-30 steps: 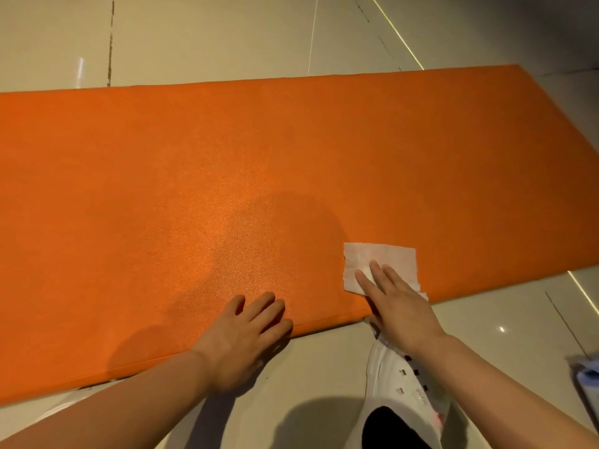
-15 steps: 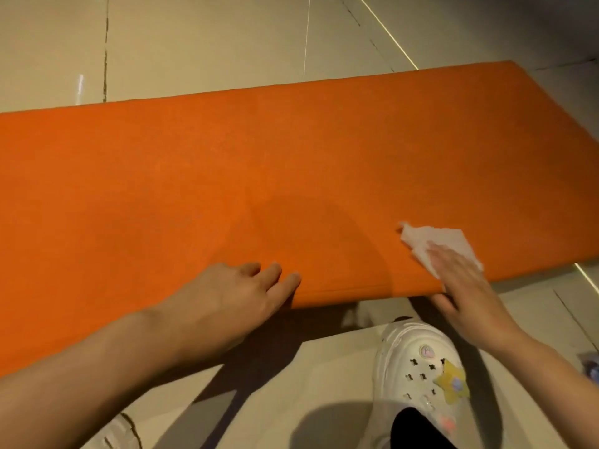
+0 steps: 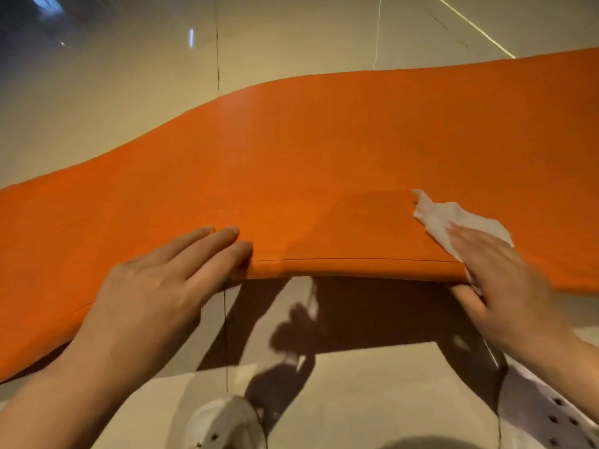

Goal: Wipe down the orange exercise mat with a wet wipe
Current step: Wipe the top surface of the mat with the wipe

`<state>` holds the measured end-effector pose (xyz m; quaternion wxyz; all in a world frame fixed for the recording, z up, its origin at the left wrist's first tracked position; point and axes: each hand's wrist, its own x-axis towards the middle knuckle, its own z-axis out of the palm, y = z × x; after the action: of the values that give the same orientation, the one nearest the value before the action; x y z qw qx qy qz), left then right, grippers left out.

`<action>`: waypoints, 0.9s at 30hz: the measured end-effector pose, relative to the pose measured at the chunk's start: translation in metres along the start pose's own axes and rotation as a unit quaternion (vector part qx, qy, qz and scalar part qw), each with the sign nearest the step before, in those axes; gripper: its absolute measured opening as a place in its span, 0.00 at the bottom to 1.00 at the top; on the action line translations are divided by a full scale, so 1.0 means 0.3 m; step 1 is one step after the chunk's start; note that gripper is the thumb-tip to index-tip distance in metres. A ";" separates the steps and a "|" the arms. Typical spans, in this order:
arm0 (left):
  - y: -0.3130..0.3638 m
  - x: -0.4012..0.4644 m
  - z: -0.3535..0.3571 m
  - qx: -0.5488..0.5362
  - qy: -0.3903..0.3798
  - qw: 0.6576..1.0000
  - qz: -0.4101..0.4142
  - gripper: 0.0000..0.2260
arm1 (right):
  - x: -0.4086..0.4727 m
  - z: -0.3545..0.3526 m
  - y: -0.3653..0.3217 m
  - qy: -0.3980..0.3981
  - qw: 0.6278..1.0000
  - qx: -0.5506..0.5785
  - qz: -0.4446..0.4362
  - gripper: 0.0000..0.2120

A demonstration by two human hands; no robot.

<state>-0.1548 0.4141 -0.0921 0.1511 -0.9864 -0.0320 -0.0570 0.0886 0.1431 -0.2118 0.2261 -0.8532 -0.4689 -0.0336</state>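
A: What does the view take in, biggest first?

B: The pale tiled floor (image 3: 372, 384), then the orange exercise mat (image 3: 324, 157) lying across it, its near edge running between the two hands. Two white perforated clogs (image 3: 227, 422) show at the bottom.

A: And the hands?

B: The left hand (image 3: 162, 280) lies flat on the mat's near edge, fingers straight and close together, pressing it down and gripping nothing. The right hand (image 3: 505, 280) presses the white wet wipe (image 3: 453, 218) onto the mat near that same edge, fingers straight over the top; the thumb looks tucked below the edge, though motion blur makes this uncertain.

A: How should the person do this stroke well?

B: Judging from the layout, the person should keep the left palm weighted so the mat does not slide or buckle, hold the wipe spread rather than bunched, and run overlapping passes outward from the darker patch beside it, which may be damp or only shadow. The wipe's loose corner could fold under.

A: Any brands or writing?

B: None can be read on the mat, wipe or clogs.
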 end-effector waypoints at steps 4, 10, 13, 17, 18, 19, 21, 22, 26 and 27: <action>-0.037 -0.228 0.177 -0.036 -0.093 0.989 -0.105 0.43 | 0.067 0.040 -0.152 -0.055 0.987 -0.066 -0.134 0.35; 0.064 -0.374 0.406 -0.140 -0.155 0.966 -0.151 0.35 | -0.021 0.212 -0.170 -0.173 0.969 -0.064 -0.163 0.22; 0.080 -0.344 0.438 -0.167 -0.160 0.963 -0.141 0.31 | -0.067 0.251 -0.177 -0.277 0.960 0.007 -0.044 0.07; 0.115 -0.267 0.415 -0.346 -0.142 0.905 -0.205 0.24 | -0.032 0.232 -0.254 -0.309 0.894 0.272 0.178 0.10; 0.137 -0.236 0.395 -0.438 -0.146 0.851 -0.250 0.23 | -0.005 0.221 -0.289 -0.295 0.852 0.360 0.241 0.10; 0.163 -0.203 0.374 -0.535 -0.139 0.779 -0.297 0.22 | 0.026 0.210 -0.325 -0.290 0.806 0.428 0.289 0.08; 0.208 -0.143 0.346 -0.706 -0.124 0.585 -0.380 0.24 | 0.074 0.196 -0.393 -0.306 0.729 0.513 0.334 0.04; 0.226 -0.122 0.341 -0.756 -0.118 0.503 -0.402 0.25 | 0.092 0.193 -0.421 -0.318 0.709 0.531 0.338 0.03; 0.248 -0.099 0.353 -0.756 -0.056 0.400 -0.516 0.19 | 0.092 0.233 -0.428 -0.280 0.767 0.457 0.354 0.09; 0.241 -0.098 0.370 -0.727 -0.047 0.416 -0.544 0.16 | 0.077 0.245 -0.409 -0.263 0.792 0.423 0.353 0.11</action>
<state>-0.1668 0.3773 -0.2220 -0.6870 -0.5057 -0.5151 -0.0833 -0.0098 0.2481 -0.2279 0.4285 -0.7542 -0.1444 0.4761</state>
